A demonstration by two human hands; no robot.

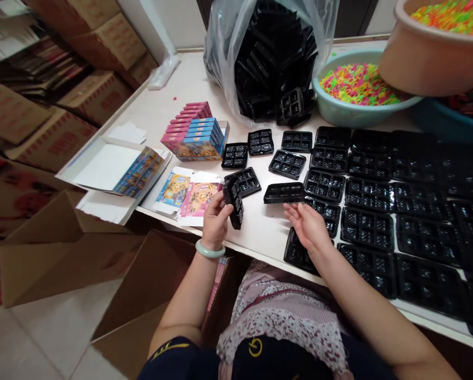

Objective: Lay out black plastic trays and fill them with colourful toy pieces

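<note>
My left hand point(215, 220), with a pale green bangle at the wrist, is closed on black plastic trays point(236, 205) held tilted near the table's front edge. They look like more than one, nested, though I cannot count them. At the fingertips of my right hand point(308, 226), another black compartment tray point(284, 193) is tipped up, with a shadow beneath it. The fingers' grip on that tray is partly hidden. Just behind my left hand lies a flat black tray point(247, 181). Rows of similar trays point(368, 228) cover the table to the right of my right hand.
Behind stands a clear bag point(222, 58) full of black trays. Basins point(331, 108) of colourful small plastic pieces are at back right. Pink and blue boxes point(199, 134), flat printed cartons point(173, 189) and an open display box point(102, 166) lie left. Cardboard boxes point(141, 285) sit below.
</note>
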